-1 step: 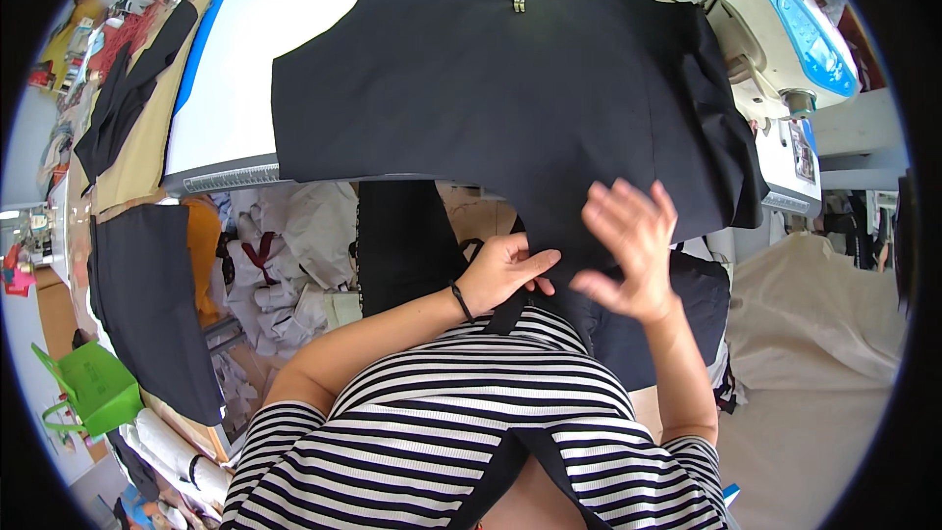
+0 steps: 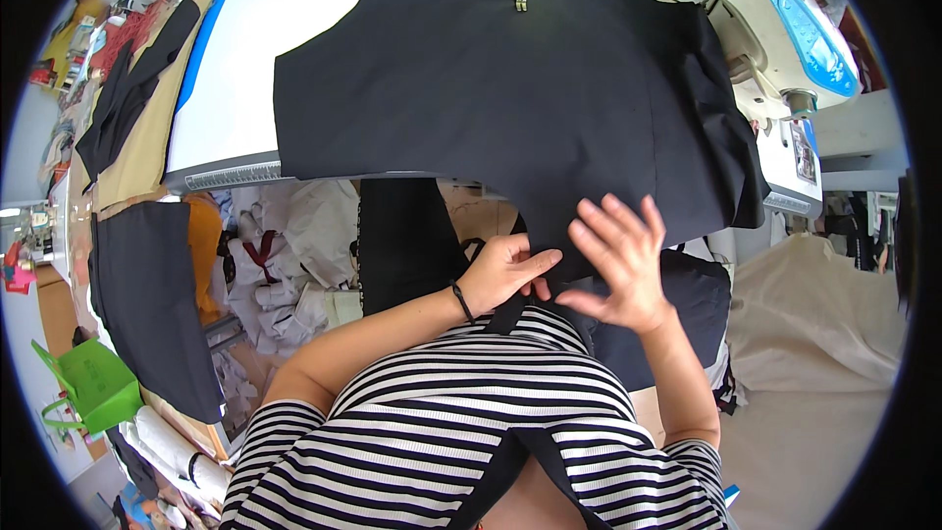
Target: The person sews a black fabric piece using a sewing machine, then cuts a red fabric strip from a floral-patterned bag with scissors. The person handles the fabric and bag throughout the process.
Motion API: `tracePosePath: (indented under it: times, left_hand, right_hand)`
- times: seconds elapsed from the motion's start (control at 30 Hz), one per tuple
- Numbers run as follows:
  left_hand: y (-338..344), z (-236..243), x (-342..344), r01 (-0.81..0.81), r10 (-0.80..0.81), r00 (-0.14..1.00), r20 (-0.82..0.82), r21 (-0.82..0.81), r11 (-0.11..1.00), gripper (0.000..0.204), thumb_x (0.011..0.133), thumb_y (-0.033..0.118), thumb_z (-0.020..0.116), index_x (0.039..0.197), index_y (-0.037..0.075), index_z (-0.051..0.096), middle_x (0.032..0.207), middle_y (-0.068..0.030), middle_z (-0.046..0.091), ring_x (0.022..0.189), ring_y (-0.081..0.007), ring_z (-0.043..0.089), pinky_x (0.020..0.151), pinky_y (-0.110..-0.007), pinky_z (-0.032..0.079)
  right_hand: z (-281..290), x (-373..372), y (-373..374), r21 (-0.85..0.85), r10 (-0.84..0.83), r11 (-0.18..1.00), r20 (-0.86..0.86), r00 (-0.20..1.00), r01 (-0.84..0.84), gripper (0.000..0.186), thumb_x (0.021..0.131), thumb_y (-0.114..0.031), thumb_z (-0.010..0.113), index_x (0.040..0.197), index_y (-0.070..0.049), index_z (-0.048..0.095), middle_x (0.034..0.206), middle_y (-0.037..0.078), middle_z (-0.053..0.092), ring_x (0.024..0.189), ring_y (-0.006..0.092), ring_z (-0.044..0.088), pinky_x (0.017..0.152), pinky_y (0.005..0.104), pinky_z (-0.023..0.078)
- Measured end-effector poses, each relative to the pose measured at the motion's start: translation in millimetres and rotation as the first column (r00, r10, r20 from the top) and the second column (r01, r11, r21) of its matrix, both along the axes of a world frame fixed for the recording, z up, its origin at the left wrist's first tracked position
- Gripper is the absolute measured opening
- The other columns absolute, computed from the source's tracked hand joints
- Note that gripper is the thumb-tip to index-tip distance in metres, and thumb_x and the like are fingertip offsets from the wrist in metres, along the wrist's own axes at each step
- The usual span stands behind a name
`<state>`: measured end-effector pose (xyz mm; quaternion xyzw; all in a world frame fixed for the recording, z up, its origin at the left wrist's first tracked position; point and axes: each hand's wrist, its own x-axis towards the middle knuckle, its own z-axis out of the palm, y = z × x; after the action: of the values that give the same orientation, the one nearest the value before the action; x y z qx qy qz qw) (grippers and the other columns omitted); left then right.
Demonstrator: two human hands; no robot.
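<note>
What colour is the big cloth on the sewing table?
The cloth is plain black; the head view shows it best.

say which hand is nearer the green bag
Left: the left hand, holding the black cloth, is right of the green bag; the right hand, open, is farther right.

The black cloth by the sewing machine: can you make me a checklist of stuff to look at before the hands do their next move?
1. Left hand has hold of the black cloth: ok, it pinches the part hanging toward the person.
2. Right hand is free: ok, it is open and holds nothing.
3. Both hands are away from the presser foot: ok, they are on the person's side, well apart from it.
4. Cloth is smooth all over: not ok, its right end is creased beside the sewing machine.
5. Presser foot is pressing down on the cloth: cannot tell from this view.
</note>
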<state>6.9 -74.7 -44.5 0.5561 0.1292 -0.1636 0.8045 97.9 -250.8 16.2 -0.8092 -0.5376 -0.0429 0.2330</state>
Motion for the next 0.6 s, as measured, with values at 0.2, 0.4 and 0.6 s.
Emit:
tracePosePath:
  times: [0.2,0.4,0.6]
  left_hand:
    - [4.1,21.6,2.1,0.045,-0.066,0.99,-0.126,-0.167,0.985,0.03,0.094,0.027,0.054,0.082,0.0,0.058,0.068,-0.0094,0.064,0.046,-0.0043,0.046,0.044,-0.016,0.035]
    - [45.4,49.3,-15.5,-0.357,-0.271,0.753,0.6,0.718,0.598,0.014,0.077,0.017,0.07,0.081,0.006,0.062,0.065,-0.0031,0.058,0.061,-0.0159,0.058,0.055,-0.027,0.044]
    - [70.9,56.0,20.9,-0.583,-0.511,0.608,0.608,0.779,0.233,0.049,0.069,0.029,0.074,0.111,0.011,0.057,0.105,-0.0052,0.055,0.1,-0.025,0.052,0.087,-0.039,0.038]
  right_hand:
    - [-25.7,-12.5,12.4,-0.082,-0.102,0.989,0.23,0.968,0.124,0.048,0.07,-0.008,0.061,0.117,-0.015,0.06,0.128,-0.002,0.054,0.124,0.0164,0.044,0.108,0.0469,0.018]
    - [2.1,0.8,13.8,-0.019,-0.071,0.997,-0.056,0.996,0.07,0.051,0.061,0.009,0.055,0.107,-0.009,0.064,0.113,-0.001,0.063,0.106,0.0157,0.057,0.101,0.0414,0.028]
    - [25.7,20.2,17.0,-0.042,-0.203,0.973,-0.631,0.748,0.229,0.037,0.073,0.006,0.058,0.108,-0.005,0.064,0.096,0.009,0.064,0.094,0.0236,0.052,0.095,0.0311,0.034]
